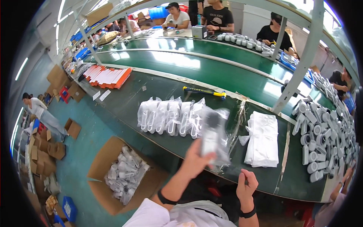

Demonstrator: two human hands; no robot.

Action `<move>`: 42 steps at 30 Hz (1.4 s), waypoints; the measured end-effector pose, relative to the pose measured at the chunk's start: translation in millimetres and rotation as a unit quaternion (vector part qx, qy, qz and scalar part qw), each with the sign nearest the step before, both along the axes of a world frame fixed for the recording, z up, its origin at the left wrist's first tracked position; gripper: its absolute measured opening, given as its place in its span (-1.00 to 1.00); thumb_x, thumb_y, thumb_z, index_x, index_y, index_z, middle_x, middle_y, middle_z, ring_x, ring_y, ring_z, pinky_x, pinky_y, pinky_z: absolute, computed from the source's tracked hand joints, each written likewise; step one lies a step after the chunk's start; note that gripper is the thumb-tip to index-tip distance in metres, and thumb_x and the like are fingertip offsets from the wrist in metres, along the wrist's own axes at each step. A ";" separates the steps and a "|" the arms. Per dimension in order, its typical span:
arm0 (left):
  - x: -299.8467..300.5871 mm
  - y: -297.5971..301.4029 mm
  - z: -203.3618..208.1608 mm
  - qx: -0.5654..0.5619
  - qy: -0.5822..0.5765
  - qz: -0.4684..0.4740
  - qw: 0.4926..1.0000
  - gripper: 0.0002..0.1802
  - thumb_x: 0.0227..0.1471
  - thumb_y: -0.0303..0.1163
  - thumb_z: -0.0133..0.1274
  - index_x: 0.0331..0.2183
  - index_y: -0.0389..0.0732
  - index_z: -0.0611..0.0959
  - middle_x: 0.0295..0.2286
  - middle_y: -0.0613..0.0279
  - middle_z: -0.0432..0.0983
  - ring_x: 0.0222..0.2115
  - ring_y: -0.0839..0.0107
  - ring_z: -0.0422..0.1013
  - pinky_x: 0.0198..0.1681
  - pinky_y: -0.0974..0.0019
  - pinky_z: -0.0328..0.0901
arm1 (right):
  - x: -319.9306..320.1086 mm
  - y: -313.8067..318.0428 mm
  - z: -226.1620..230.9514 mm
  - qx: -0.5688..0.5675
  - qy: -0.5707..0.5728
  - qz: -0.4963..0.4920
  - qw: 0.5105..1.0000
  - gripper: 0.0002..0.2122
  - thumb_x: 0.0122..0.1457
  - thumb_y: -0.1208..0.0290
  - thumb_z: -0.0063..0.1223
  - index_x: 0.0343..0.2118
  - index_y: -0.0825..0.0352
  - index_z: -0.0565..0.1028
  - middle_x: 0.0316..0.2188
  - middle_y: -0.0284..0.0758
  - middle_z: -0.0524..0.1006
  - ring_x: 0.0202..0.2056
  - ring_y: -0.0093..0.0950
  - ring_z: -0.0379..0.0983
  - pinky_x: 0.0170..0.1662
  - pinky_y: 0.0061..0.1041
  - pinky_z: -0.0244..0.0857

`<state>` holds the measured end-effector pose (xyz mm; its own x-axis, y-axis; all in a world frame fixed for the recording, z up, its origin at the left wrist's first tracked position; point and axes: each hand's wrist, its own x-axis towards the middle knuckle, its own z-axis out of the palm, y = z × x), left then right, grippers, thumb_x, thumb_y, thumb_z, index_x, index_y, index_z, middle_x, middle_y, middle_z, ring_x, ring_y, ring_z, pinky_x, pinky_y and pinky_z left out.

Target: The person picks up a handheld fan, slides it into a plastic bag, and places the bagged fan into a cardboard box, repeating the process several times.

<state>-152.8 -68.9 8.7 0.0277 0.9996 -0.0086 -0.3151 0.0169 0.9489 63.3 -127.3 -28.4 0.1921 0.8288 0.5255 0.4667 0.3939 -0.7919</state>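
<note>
Head view: left hand (194, 160) raised over the near edge of the dark green bench (151, 94), fingers closed around the lower end of a bagged white part (212, 137), a long white piece inside a clear plastic bag, blurred. Bag stands up from the hand and sits just right of the row of bagged parts (170, 115) lying side by side on the bench, its top overlapping the row's right end. Right hand (246, 185) lower and to the right, at the bench's front edge, curled into a loose fist; cannot tell whether it pinches anything. It is apart from the bagged part, below and right of it. Black bands on both wrists. Stack of folded clear bags (262, 140) lies on the bench just right of the held bag, above the right hand. Heap of loose white parts (321, 140) further right. Yellow-handled hammer (204, 92) lies behind the row. Orange-and-white cartons (107, 75) at far left of the bench. Open cardboard box (124, 176) on the floor left of the person, filled with bagged parts. Other people work at the far side of the conveyor.
</note>
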 end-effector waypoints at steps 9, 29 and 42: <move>-245.3 28.5 14.0 -0.002 0.332 0.463 0.822 -0.58 0.02 -0.40 0.15 -0.10 -0.37 0.46 -0.30 0.06 0.51 -0.47 0.38 0.47 -0.63 0.41 0.35 | 20.4 4.2 -50.2 -0.183 0.061 -0.003 0.981 -0.89 0.16 0.49 0.09 -0.36 0.43 0.56 -0.62 -0.37 0.45 -0.57 -0.66 0.31 -0.49 -0.63 0.20; -297.2 91.5 -67.8 -0.051 0.560 0.339 0.754 -0.58 0.05 -0.22 0.01 -0.12 -0.31 0.52 -0.17 -0.22 0.47 -0.12 -0.15 0.38 -0.07 0.00 0.26 | 17.6 -0.8 -52.9 -0.135 0.026 -0.018 0.990 -0.87 0.19 0.47 0.07 -0.41 0.42 0.54 -0.63 -0.39 0.47 -0.59 -0.66 0.34 -0.50 -0.64 0.21; -102.6 50.1 -2.5 0.232 0.465 0.295 0.802 -0.73 0.06 -0.47 0.07 -0.15 -0.30 0.54 -0.31 0.22 0.40 -0.40 0.48 0.25 -0.33 0.43 0.20 | 14.4 1.8 -41.9 -0.094 0.030 -0.040 0.994 -0.89 0.12 0.42 0.17 -0.42 0.36 0.59 -0.57 -0.24 0.54 -0.58 -0.50 0.47 -0.50 -0.55 0.32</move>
